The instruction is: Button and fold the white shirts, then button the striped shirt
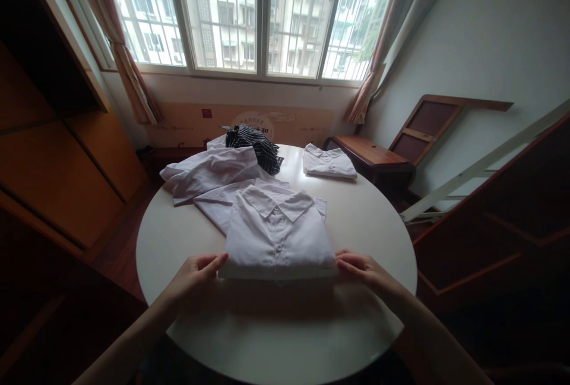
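Note:
A white collared shirt (pixel 276 239), folded into a rectangle with its collar at the far side, is in front of me above the round white table (pixel 289 337). My left hand (pixel 202 269) pinches its near left corner between thumb and fingers. On the opposite side, my right hand (pixel 356 266) grips the near right corner the same way. Buttons run down the middle of the shirt's front. Part of the fingers of each hand is hidden by the cloth or the hand itself.
Rumpled white clothes (pixel 214 168) lie behind the shirt on the left, beside a black-and-white striped garment (pixel 253 144). Another folded white shirt (pixel 329 162) rests at the back right of the table. A wooden bench (pixel 374 153) stands beyond it, under the window side.

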The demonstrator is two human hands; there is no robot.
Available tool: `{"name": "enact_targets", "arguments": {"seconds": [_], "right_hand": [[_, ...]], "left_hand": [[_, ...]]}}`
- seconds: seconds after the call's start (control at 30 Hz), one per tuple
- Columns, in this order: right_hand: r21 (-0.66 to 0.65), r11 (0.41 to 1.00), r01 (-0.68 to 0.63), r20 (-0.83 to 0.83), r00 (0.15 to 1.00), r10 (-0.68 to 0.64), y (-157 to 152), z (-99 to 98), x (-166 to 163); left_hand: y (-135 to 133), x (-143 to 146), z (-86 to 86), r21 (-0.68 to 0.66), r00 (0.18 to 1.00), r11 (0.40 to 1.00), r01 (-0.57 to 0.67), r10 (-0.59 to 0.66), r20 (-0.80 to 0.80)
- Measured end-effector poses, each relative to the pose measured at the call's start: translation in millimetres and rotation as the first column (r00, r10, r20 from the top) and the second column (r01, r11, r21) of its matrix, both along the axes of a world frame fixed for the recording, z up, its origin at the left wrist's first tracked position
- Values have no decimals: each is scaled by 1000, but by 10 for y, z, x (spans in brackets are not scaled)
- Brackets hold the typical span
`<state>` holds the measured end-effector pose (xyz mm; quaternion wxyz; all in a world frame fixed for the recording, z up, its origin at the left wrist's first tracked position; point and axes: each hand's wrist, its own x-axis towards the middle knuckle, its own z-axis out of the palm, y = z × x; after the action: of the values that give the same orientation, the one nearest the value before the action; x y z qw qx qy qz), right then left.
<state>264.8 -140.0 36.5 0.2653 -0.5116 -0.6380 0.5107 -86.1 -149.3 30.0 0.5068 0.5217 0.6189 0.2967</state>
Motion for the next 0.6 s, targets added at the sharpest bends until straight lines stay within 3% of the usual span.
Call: {"name": "enact_targets", "arguments": {"seconds": [0.1, 0.23, 0.6], "right_hand": [[-82, 996, 44, -31, 998, -47, 35, 3, -50], [-226, 963, 145, -54, 985, -161, 42, 35, -117], [-234, 938, 257, -81, 956, -282, 47, -3, -102]], "left_hand": [[36, 4, 10, -64, 998, 998, -24, 28, 62], [47, 15, 19, -38, 995, 997, -66, 69, 74], [10, 38, 64, 2, 986, 986, -167, 167, 23]]}}
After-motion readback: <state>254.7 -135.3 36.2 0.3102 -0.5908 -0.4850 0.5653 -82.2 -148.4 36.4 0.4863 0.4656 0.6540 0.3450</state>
